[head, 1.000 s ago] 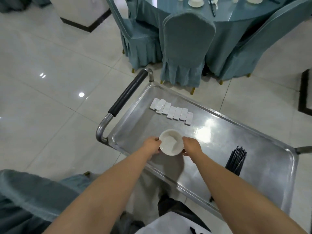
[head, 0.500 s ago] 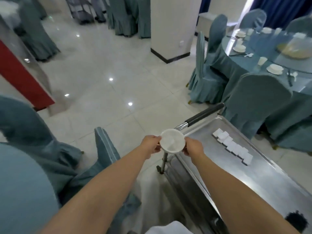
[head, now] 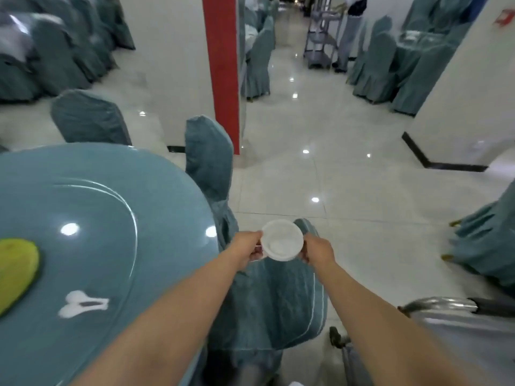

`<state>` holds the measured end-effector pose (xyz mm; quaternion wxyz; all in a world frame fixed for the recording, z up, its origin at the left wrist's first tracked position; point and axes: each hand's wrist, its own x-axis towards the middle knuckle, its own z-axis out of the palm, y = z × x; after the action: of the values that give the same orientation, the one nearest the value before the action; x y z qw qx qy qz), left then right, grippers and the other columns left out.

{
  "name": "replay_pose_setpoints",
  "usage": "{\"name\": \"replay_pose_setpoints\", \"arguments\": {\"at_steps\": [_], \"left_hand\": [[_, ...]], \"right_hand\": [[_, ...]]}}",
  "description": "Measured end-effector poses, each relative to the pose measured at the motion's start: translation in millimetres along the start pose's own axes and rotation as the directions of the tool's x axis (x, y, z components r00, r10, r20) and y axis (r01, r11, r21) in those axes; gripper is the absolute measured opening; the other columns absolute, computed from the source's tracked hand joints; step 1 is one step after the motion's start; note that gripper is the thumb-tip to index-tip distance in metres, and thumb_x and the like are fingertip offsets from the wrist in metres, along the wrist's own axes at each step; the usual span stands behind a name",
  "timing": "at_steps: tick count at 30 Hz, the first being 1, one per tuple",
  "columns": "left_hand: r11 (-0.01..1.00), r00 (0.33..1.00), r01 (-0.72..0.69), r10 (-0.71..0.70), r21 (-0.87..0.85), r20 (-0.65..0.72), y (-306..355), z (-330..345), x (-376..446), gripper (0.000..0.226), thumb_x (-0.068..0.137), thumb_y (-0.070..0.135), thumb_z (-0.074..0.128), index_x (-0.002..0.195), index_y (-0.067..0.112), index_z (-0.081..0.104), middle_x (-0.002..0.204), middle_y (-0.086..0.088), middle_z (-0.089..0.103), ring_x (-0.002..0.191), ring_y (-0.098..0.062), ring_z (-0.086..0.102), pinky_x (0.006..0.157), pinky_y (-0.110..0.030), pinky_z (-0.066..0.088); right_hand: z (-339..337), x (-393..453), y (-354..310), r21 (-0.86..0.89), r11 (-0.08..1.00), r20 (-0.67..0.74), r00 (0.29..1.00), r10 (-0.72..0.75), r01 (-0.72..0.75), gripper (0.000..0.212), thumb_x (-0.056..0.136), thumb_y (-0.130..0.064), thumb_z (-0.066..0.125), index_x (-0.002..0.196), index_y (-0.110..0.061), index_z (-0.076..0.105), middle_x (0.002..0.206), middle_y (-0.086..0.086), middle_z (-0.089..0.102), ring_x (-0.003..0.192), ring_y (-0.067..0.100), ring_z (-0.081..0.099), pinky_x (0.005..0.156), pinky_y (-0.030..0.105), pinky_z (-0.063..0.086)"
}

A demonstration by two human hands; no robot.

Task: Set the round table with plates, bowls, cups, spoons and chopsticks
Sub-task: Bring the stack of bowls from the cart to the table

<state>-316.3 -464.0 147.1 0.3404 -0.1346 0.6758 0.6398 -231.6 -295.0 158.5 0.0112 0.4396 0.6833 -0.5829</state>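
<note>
I hold a stack of small white bowls [head: 282, 243] in front of me with both hands, over a covered chair. My left hand [head: 247, 248] grips its left rim and my right hand [head: 317, 250] grips its right rim. The round table [head: 83, 246] with a teal cloth and a glass top lies to my left. On it lie a white reflection-like shape [head: 82, 303] and a yellow-green item [head: 15, 268] at the left edge.
Teal-covered chairs [head: 209, 168] ring the table; one chair [head: 276, 305] is right below my hands. The steel cart's handle [head: 446, 306] shows at lower right. A white pillar with a red side [head: 223, 71] stands ahead. Another cart [head: 323, 34] and a person stand far down the aisle.
My view has swung left from the steel cart to the round table. Both hands have lifted the bowls off the cart and carry them along.
</note>
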Motion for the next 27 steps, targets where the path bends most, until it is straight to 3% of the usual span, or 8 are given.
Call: {"name": "replay_pose_setpoints", "arguments": {"at_steps": [6,8,12,21,27], "left_hand": [[0.986,0.981,0.013,-0.045,-0.168,-0.186,-9,-104,-1,0.005,0.094,0.016,0.059,0.092,0.012,0.057,0.085,-0.009,0.059,0.072,-0.022,0.059,0.071,-0.034,0.054],[0.973,0.966,0.014,-0.073,-0.23,-0.247,-13,-131,-9,0.006,0.093,0.014,0.06,0.089,0.013,0.056,0.083,-0.007,0.059,0.069,-0.019,0.058,0.066,-0.029,0.052],[0.92,0.921,-0.006,-0.148,-0.393,-0.361,-26,-181,-29,0.008,0.092,0.008,0.062,0.094,0.01,0.054,0.09,-0.01,0.059,0.076,-0.022,0.06,0.071,-0.034,0.053],[0.785,0.756,-0.114,-0.328,-0.609,-0.566,-84,-258,-89,0.022,0.089,0.001,0.063,0.11,-0.002,0.056,0.105,-0.017,0.062,0.088,-0.032,0.066,0.076,-0.042,0.06],[0.728,0.62,-0.193,-0.43,-0.658,-0.657,-117,-304,-120,0.015,0.085,-0.002,0.06,0.1,-0.005,0.057,0.088,-0.017,0.063,0.082,-0.033,0.065,0.063,-0.037,0.059]], "right_hand": [[111,11,-31,-0.103,0.994,0.246,0.969,-0.02,0.047,0.026,0.086,-0.022,0.05,0.074,-0.004,0.063,0.073,0.017,0.064,0.066,0.029,0.057,0.062,0.034,0.043],[142,10,-38,-0.116,0.992,0.344,0.939,-0.009,0.052,0.02,0.085,-0.018,0.053,0.078,-0.002,0.064,0.072,0.017,0.063,0.065,0.028,0.056,0.055,0.032,0.042],[207,2,-49,-0.2,0.976,0.496,0.868,0.029,0.082,0.014,0.083,-0.012,0.056,0.083,-0.001,0.065,0.067,0.014,0.063,0.053,0.024,0.055,0.043,0.026,0.038],[324,-54,-35,-0.356,0.924,0.753,0.629,0.195,0.14,0.012,0.092,-0.011,0.055,0.081,-0.006,0.059,0.068,0.011,0.058,0.055,0.021,0.054,0.05,0.024,0.029],[383,-101,-11,-0.419,0.886,0.818,0.506,0.273,0.2,0.007,0.094,-0.013,0.055,0.089,-0.009,0.057,0.069,0.007,0.053,0.054,0.015,0.047,0.05,0.025,0.027]]}}
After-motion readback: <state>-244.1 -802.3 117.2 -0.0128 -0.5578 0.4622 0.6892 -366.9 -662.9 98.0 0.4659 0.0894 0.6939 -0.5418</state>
